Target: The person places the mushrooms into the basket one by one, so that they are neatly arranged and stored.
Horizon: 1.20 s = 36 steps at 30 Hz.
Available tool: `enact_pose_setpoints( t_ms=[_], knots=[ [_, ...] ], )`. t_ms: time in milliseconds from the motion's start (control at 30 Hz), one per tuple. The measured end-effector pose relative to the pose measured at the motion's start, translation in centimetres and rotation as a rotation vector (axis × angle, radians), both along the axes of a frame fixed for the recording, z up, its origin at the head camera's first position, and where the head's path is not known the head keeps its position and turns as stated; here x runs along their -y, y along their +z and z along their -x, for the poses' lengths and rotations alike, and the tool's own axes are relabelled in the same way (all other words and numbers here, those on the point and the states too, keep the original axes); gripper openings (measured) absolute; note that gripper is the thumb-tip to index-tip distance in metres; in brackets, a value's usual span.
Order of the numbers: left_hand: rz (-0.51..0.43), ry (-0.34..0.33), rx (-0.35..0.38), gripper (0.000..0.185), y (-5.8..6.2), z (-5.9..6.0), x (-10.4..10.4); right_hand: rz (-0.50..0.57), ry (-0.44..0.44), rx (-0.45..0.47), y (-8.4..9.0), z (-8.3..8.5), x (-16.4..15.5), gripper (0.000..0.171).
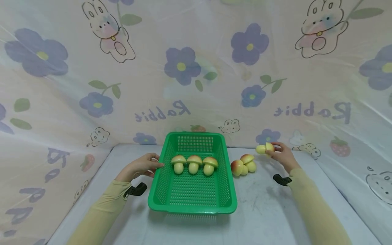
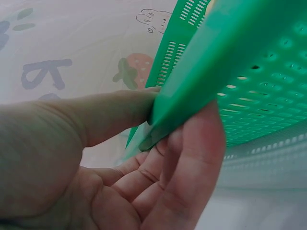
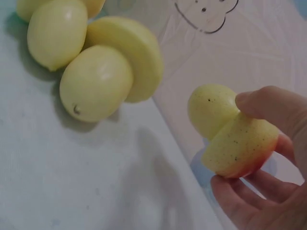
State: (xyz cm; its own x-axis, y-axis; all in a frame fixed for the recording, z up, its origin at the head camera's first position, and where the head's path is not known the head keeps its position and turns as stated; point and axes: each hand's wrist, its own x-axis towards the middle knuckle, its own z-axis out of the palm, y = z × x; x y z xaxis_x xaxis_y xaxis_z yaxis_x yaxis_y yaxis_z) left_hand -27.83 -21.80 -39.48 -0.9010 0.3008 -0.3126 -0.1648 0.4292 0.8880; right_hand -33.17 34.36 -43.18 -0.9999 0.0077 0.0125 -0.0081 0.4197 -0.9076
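Note:
A green plastic basket (image 1: 193, 207) stands on the table, with three toy mushrooms (image 1: 194, 164) in a row inside it. My left hand (image 1: 143, 167) pinches the basket's left rim (image 2: 192, 72) between thumb and fingers. Off to the right, my right hand (image 1: 283, 156) holds another toy mushroom (image 1: 265, 149) by its red-tinged cap, raised above the table; the right wrist view shows thumb and fingers around that mushroom (image 3: 240, 139). Two more mushrooms (image 1: 244, 165) lie against each other just right of the basket, their pale stems (image 3: 96, 84) showing in the right wrist view.
A white-covered table (image 1: 260, 211) carries everything. Behind it and at the sides hangs a patterned cloth (image 1: 214, 95) with flowers and rabbits. Black wrist mounts (image 1: 136, 189) sit on both of my forearms.

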Motion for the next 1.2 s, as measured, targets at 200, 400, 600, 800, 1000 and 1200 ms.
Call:
enact_pose_setpoints(
  t_ms=[200, 400, 600, 800, 1000, 1200],
  knots=[
    [0.004, -0.001, 0.007, 0.044, -0.1, 0.1, 0.0, 0.035, 0.038, -0.028, 1.2, -0.3, 0.4, 0.076],
    [0.008, 0.016, 0.005, 0.043, -0.2, 0.1, 0.1, 0.042, 0.124, -0.035, 2.5, -1.1, 1.5, 0.072],
    [0.011, 0.008, 0.003, 0.045, -0.1, 0.0, 0.2, 0.011, 0.171, -0.03, 3.6, -1.3, 2.6, 0.072],
    [0.006, 0.004, 0.002, 0.044, -0.1, 0.1, 0.1, 0.006, 0.224, -0.046, 4.8, -1.3, 4.5, 0.069],
    [0.008, -0.01, -0.002, 0.043, 0.0, 0.1, 0.1, 0.006, 0.285, -0.05, 5.6, -1.6, 7.1, 0.067],
    [0.007, -0.016, -0.004, 0.041, -0.1, 0.0, 0.2, 0.014, 0.364, -0.077, 6.3, -2.0, 9.4, 0.064]
  ],
)
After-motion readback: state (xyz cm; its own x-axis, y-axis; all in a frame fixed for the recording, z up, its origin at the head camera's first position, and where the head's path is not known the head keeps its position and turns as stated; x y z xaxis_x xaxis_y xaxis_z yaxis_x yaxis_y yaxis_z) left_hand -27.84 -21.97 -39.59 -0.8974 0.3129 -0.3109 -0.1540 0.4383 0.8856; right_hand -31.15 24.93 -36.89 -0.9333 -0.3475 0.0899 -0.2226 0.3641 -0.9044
